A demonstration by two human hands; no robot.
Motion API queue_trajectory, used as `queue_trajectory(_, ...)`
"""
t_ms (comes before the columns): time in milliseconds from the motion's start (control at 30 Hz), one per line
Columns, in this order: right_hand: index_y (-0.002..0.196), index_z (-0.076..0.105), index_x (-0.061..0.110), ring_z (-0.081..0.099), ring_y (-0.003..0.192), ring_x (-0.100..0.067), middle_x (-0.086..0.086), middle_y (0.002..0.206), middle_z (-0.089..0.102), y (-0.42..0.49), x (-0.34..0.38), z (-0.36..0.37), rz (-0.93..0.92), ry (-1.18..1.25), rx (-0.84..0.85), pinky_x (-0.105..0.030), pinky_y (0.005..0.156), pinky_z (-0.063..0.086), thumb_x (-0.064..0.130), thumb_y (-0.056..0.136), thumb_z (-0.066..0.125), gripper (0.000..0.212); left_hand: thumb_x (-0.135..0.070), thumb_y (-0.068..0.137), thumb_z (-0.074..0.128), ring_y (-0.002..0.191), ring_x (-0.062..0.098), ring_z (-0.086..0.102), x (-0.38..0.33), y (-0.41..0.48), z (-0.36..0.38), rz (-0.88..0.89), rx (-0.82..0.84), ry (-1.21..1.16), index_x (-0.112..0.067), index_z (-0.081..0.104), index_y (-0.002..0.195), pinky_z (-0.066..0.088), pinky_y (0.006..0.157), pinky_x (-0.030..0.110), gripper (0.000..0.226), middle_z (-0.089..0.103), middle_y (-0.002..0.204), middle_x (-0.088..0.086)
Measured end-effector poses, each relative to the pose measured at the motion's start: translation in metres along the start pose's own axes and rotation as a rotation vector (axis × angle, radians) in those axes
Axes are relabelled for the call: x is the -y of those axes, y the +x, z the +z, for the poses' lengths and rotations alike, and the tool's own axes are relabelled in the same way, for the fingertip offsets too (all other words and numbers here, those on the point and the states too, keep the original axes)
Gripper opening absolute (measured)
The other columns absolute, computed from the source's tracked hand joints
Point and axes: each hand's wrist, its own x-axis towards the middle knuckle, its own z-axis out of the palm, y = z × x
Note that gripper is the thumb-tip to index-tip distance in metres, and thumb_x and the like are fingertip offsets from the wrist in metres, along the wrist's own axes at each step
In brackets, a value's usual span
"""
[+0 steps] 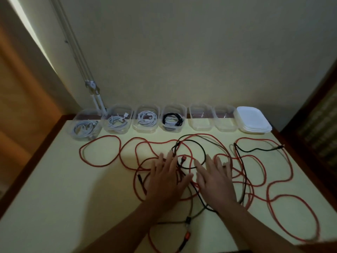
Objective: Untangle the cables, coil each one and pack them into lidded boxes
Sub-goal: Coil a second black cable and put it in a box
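Note:
A tangle of long red cable (102, 164) and black cable (255, 149) sprawls over the pale table. My left hand (166, 177) lies flat with fingers straight on the middle of the tangle. My right hand (216, 177) lies flat beside it, fingers spread on the cables. A row of clear boxes stands at the back: four hold coiled cables, among them a white coil (146, 117) and a black-and-white coil (172, 119). Two boxes (200, 125) (225, 126) are empty. A stack of white lids (252, 120) sits at the row's right end.
A white lamp arm (94, 92) rises from the back left corner. The table's dark wooden edge (45, 152) runs along the left side. A red connector (187, 236) lies near the front edge between my forearms.

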Motion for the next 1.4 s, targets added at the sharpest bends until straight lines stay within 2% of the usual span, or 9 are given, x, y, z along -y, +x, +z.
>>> queue_trajectory(200, 0.112, 0.072, 0.032, 0.054, 0.126, -0.024, 0.005, 0.130, 0.066, 0.020, 0.004, -0.008, -0.036, 0.045, -0.145, -0.051, 0.114, 0.031, 0.037, 0.103, 0.047, 0.026, -0.075, 0.095, 0.013, 0.154, 0.020, 0.010, 0.032, -0.009, 0.007, 0.062, -0.082, 0.149, -0.021, 0.031, 0.155, 0.005, 0.124, 0.045, 0.083, 0.023, 0.164, -0.001)
queue_trajectory(367, 0.096, 0.076, 0.029, 0.060, 0.108, -0.028, 0.006, 0.109, 0.073, 0.032, 0.000, -0.049, -0.102, -0.002, -0.339, -0.048, 0.103, 0.035, 0.038, 0.099, 0.043, 0.034, -0.072, 0.096, 0.020, 0.150, 0.022, 0.025, 0.051, 0.012, -0.004, 0.108, -0.082, 0.150, -0.018, 0.037, 0.152, 0.017, 0.123, 0.048, 0.080, 0.034, 0.160, 0.001)
queue_trajectory(567, 0.093, 0.075, 0.022, 0.064, 0.077, -0.016, 0.006, 0.083, 0.072, 0.062, -0.001, -0.133, -0.137, 0.319, -0.213, -0.033, 0.071, 0.053, 0.025, 0.097, 0.064, 0.012, -0.070, 0.098, 0.009, 0.134, 0.031, 0.050, 0.046, 0.030, -0.013, 0.183, -0.011, 0.302, -0.015, 0.052, 0.141, 0.041, 0.108, 0.054, 0.082, 0.054, 0.146, 0.008)
queue_trajectory(700, 0.082, 0.073, 0.026, 0.067, 0.067, -0.011, 0.008, 0.075, 0.073, 0.075, 0.003, -0.199, -0.114, 0.416, -0.159, -0.028, 0.070, 0.052, 0.022, 0.095, 0.068, 0.015, -0.075, 0.095, 0.014, 0.142, 0.026, 0.040, 0.015, 0.040, -0.037, 0.143, -0.062, 0.119, -0.014, 0.031, 0.154, 0.039, 0.113, 0.048, 0.087, 0.037, 0.158, 0.008)
queue_trajectory(833, 0.084, 0.075, 0.011, 0.073, 0.061, -0.018, -0.002, 0.076, 0.075, 0.079, 0.004, -0.251, -0.007, 0.673, -0.264, -0.034, 0.069, 0.063, 0.013, 0.095, 0.069, 0.013, -0.065, 0.097, 0.038, 0.141, 0.020, 0.040, -0.019, 0.050, -0.069, 0.042, -0.114, -0.220, -0.016, 0.013, 0.159, 0.039, 0.111, 0.036, 0.083, 0.035, 0.159, 0.006)
queue_trajectory(1000, 0.078, 0.069, 0.012, 0.067, 0.063, -0.021, -0.007, 0.076, 0.071, 0.078, 0.008, -0.303, 0.006, 1.001, -0.283, -0.034, 0.067, 0.062, 0.007, 0.097, 0.065, 0.020, -0.065, 0.095, 0.046, 0.116, 0.011, 0.062, -0.059, 0.068, -0.107, -0.079, -0.196, -0.528, -0.018, 0.020, 0.158, 0.048, 0.097, 0.032, 0.083, 0.048, 0.152, -0.003)
queue_trajectory(1100, 0.079, 0.065, 0.009, 0.063, 0.064, -0.019, -0.009, 0.077, 0.067, 0.074, 0.010, -0.326, -0.034, 1.087, -0.281, -0.031, 0.066, 0.063, 0.005, 0.099, 0.060, 0.021, -0.057, 0.095, 0.054, 0.087, 0.000, 0.064, -0.077, 0.073, -0.125, -0.081, -0.218, -0.572, -0.019, 0.026, 0.156, 0.051, 0.092, 0.032, 0.077, 0.058, 0.141, -0.004)
queue_trajectory(1267, 0.083, 0.063, 0.006, 0.063, 0.064, -0.018, -0.011, 0.080, 0.066, 0.068, 0.008, -0.355, -0.027, 1.225, -0.288, -0.029, 0.065, 0.061, 0.003, 0.102, 0.055, 0.021, -0.043, 0.091, 0.067, 0.091, 0.006, 0.065, -0.089, 0.080, -0.131, 0.104, -0.119, -0.442, -0.029, 0.061, 0.133, 0.055, 0.086, 0.032, 0.044, 0.070, 0.119, -0.010)
queue_trajectory(1400, 0.086, 0.062, 0.004, 0.064, 0.064, -0.018, -0.011, 0.082, 0.066, 0.063, 0.000, -0.367, 0.027, 1.375, -0.277, -0.029, 0.065, 0.060, 0.004, 0.102, 0.054, 0.018, -0.043, 0.094, 0.065, 0.076, -0.001, 0.059, -0.092, 0.084, -0.132, 0.110, -0.243, -0.410, -0.023, 0.075, 0.114, 0.042, 0.066, 0.014, 0.030, 0.075, 0.097, -0.009)
